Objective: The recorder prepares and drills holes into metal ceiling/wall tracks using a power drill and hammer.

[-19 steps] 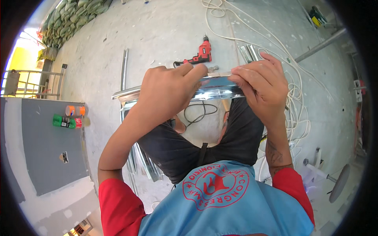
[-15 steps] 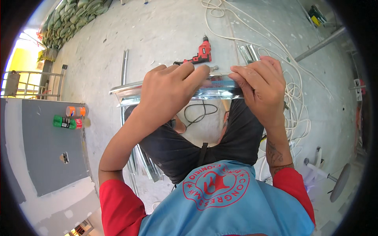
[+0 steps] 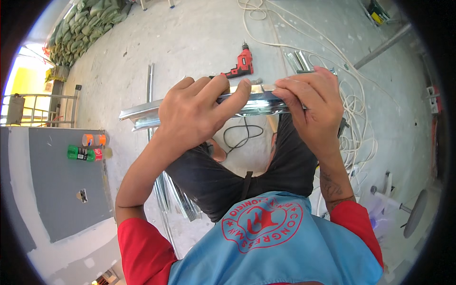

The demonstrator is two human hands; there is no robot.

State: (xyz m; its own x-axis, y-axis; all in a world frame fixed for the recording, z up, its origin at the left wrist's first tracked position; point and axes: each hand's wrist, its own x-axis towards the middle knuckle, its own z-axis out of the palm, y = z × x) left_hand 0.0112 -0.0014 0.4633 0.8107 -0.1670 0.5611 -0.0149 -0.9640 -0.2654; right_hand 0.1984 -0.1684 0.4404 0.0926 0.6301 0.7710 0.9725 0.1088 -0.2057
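A shiny metal channel [image 3: 257, 104] lies crosswise in my grip above my lap, its left end jutting out past my left hand. My left hand [image 3: 197, 107] is closed over its middle-left part, thumb bent along the top. My right hand [image 3: 311, 104] grips the right part, fingertips and thumb pinched on the upper edge. Just beyond the channel a red-and-black drill [image 3: 244, 61] lies on the floor, partly behind my left fingers. A black cord [image 3: 242, 140] loops between my legs. More metal channels [image 3: 175, 194] lie beside my left leg.
Coiled white cables [image 3: 356, 118] lie to the right, near a metal pole [image 3: 380, 47]. Two plastic bottles [image 3: 83, 153] rest on a grey board [image 3: 61, 185] at left. Beyond are stacked sandbags [image 3: 85, 33] and metal scaffolding [image 3: 54, 109]. A round-plated metal part [image 3: 413, 213] stands at lower right.
The channel has shifted to the left, with its left end reaching farther out. My left hand has moved slightly left with it; both hands still hold it.
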